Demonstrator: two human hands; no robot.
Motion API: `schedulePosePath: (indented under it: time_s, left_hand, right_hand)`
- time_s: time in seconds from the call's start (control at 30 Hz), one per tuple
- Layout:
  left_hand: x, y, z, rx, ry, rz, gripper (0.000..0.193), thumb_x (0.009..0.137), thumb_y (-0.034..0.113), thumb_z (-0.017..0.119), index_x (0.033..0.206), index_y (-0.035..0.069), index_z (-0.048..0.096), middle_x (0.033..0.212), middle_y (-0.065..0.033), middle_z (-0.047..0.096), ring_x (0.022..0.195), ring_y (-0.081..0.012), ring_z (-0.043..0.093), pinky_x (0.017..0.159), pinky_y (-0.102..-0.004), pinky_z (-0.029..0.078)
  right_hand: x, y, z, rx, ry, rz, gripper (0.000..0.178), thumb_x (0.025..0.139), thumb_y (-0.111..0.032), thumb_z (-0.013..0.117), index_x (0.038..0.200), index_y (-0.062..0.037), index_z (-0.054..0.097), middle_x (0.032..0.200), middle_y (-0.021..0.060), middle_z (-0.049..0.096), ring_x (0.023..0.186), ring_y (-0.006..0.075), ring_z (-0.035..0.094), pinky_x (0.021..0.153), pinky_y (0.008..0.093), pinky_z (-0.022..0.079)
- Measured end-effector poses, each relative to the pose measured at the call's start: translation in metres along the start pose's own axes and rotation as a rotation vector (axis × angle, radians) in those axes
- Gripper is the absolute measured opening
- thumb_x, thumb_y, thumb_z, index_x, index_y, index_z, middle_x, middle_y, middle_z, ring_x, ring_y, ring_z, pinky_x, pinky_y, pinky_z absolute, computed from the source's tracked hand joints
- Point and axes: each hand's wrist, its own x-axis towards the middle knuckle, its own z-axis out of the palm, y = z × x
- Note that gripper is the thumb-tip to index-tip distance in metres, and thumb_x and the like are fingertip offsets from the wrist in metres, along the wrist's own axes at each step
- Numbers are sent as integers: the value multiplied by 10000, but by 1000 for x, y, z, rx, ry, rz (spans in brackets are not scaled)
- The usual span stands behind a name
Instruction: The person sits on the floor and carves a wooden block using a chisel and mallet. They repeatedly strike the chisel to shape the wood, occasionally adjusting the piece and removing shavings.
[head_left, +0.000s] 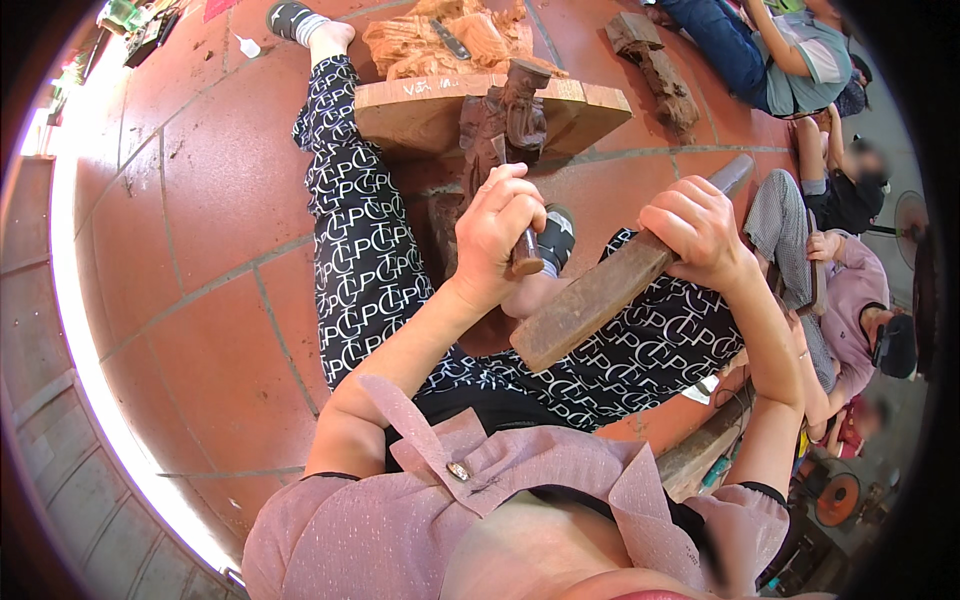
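My left hand (pixel 497 228) is closed around a chisel, whose wooden handle end (pixel 526 256) sticks out below the fist. The thin blade rises above the fist toward a dark carved wooden figure (pixel 525 112); whether the tip touches it I cannot tell. My right hand (pixel 692 226) grips the narrow end of a long, flat-sided wooden mallet (pixel 598 308). The mallet's broad end slants down to the left, just below the chisel handle and apart from it. The figure leans against a thick pale wooden board (pixel 588 108) between my legs.
Behind the board lies a light-coloured carving (pixel 400 48) with a dark tool (pixel 451 40) on it. Another dark carved piece (pixel 660 85) rests on the tiled floor (pixel 210 300). Several people sit along the right, one in a pink top (pixel 850 280). A fan (pixel 836 498) stands lower right.
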Motion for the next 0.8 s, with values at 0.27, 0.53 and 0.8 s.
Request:
schedulePosePath:
  time_s: [0.27, 0.53, 0.8]
  left_hand:
    - [10, -15, -22, 0, 117, 71, 281, 664, -155, 688, 745, 52, 516, 808, -78, 602, 898, -267, 643, 967, -452, 516]
    - [-6, -1, -21, -109, 32, -38, 198, 686, 43, 714, 787, 65, 544, 847, -95, 600, 907, -295, 635, 1015, -474, 489]
    - [-10, -17, -3, -197, 65, -7, 138, 718, 16, 692, 751, 40, 560, 863, -103, 618, 933, -311, 647, 989, -485, 499]
  right_hand:
    - [-3, 8, 2, -52, 27, 76, 386, 536, -72, 742, 889, -56, 588, 788, 73, 573, 714, 279, 591, 651, 383, 469]
    - [0, -1, 8, -79, -9, 164, 343, 542, -52, 702, 850, -81, 555, 764, 69, 532, 747, 283, 585, 673, 393, 476]
    - [1, 3, -1, -54, -73, 99, 263, 579, -115, 685, 784, -133, 520, 741, 43, 523, 723, 260, 581, 636, 395, 483]
